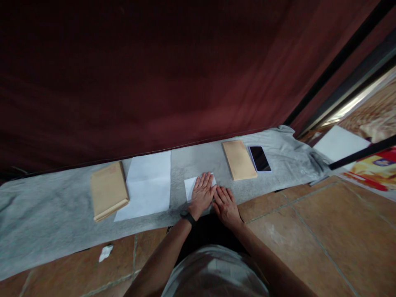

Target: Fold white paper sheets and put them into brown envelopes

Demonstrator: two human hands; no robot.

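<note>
A small folded sheet of white paper (189,189) lies on the grey cloth in front of me. My left hand (202,193) rests flat on top of it, fingers stretched out, covering most of it. Beside it, my right hand (227,205) lies palm down with its fingers extended, at the paper's right edge; whether it touches the paper I cannot tell. To the left are larger white sheets (150,185) with a crease across them. A stack of brown envelopes (109,189) overlaps their left edge. Another brown envelope stack (239,160) lies to the right of my hands.
A phone (260,159) lies right of the right-hand envelopes. Grey cloth (55,206) covers the long narrow surface, backed by a dark red curtain (185,74). On the tiled floor (297,227) lies a white scrap (105,253). A black pole (361,153) stands at right.
</note>
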